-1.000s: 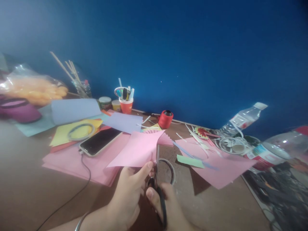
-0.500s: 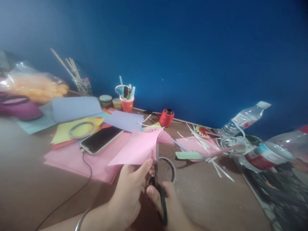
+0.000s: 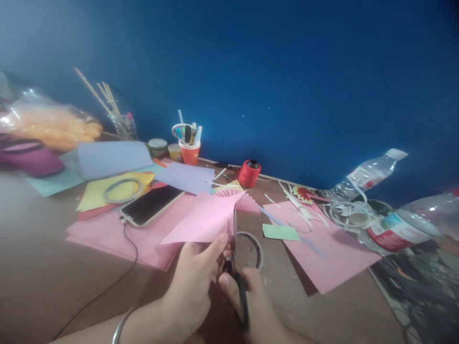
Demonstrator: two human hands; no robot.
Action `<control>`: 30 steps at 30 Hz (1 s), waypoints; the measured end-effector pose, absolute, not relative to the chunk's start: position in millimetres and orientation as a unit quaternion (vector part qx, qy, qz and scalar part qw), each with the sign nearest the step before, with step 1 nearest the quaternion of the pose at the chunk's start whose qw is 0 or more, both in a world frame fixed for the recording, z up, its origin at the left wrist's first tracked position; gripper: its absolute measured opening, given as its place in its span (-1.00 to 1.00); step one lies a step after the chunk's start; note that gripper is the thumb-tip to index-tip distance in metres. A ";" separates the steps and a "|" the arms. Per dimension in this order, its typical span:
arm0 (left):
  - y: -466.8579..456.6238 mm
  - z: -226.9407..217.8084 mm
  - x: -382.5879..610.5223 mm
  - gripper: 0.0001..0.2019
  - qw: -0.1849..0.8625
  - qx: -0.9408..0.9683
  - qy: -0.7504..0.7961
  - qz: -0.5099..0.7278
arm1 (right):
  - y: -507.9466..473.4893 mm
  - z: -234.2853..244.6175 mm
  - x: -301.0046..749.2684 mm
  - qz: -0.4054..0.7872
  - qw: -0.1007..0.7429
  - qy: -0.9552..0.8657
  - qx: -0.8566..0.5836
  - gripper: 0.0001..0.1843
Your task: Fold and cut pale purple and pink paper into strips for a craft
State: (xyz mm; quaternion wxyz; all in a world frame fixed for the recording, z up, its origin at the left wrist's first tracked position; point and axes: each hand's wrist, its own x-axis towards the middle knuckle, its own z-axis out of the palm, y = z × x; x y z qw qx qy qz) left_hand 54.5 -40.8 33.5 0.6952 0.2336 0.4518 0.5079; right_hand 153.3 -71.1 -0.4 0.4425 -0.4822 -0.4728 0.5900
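A sheet of pink paper (image 3: 204, 217) is pinched at its near right corner between the thumb and fingers of my left hand (image 3: 195, 282). Black-handled scissors (image 3: 242, 301) are gripped in my right hand (image 3: 253, 296). Their blades point away from me along the right edge of the pink paper and look nearly closed. Behind the sheet lies a pleated pink paper fan (image 3: 247, 203), partly hidden. To the right, another pink sheet (image 3: 326, 255) rests on the table, with a green paper piece (image 3: 280, 232) over its left side.
Left are a phone (image 3: 152, 205) with a cable, stacked pink sheets (image 3: 118, 239) and a tape roll (image 3: 123, 191). Another ring (image 3: 256, 248) lies beside the scissors. Behind stand red thread (image 3: 249, 173) and a pen cup (image 3: 190, 153). Plastic bottles (image 3: 399, 231) and paper strips lie right.
The pink sheet at the right, earlier seen edge-on and raised, now lies spread toward the table's near right side, covering some white strips. My hands and the scissors have barely moved.
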 end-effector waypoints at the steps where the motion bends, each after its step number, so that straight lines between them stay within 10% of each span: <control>1: -41.1 33.9 54.4 -0.73 0.693 0.232 0.456 0.507 | -70.9 -1.7 153.4 0.590 0.444 -0.470 -0.484 -0.33; 30: -39.9 31.1 55.9 -0.75 0.695 0.212 0.461 0.509 | -72.0 -4.8 152.7 0.604 0.422 -0.457 -0.499 -0.29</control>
